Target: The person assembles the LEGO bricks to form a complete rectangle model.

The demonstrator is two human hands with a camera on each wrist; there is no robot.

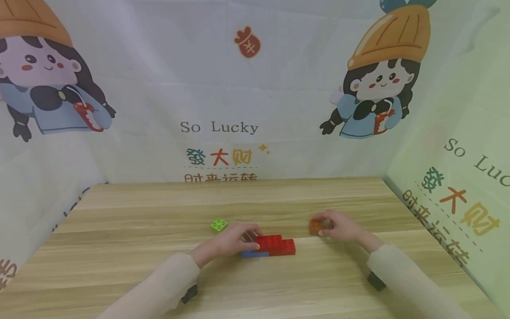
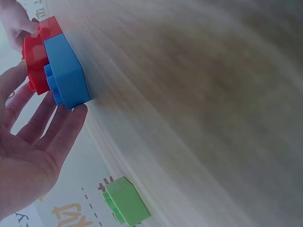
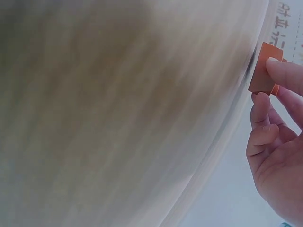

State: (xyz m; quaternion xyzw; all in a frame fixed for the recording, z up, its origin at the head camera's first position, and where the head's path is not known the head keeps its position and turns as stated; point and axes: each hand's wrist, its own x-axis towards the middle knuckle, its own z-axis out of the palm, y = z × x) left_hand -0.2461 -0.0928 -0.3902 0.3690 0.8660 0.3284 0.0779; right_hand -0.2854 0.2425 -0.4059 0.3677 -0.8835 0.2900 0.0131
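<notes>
Red toy building bricks (image 1: pixel 275 243) and a blue brick (image 1: pixel 255 254) are joined in a stepped block on the table. One red brick sits on top, across the blue brick and a second red one. My left hand (image 1: pixel 233 239) holds this block at its left end, thumb on the near side of the upper red brick and fingers reaching behind. In the left wrist view, the blue brick (image 2: pixel 67 71) shows bare studs beside the fingertips. Off to the right, my right hand (image 1: pixel 338 226) pinches an orange brick (image 1: pixel 315 227) between thumb and fingers; its side (image 3: pixel 266 68) shows in the right wrist view.
A lime green brick (image 1: pixel 218 225) with studs up lies behind and left of the left hand. The wooden table (image 1: pixel 159 204) ends at a printed cloth backdrop (image 1: pixel 295 110) at the rear and sides.
</notes>
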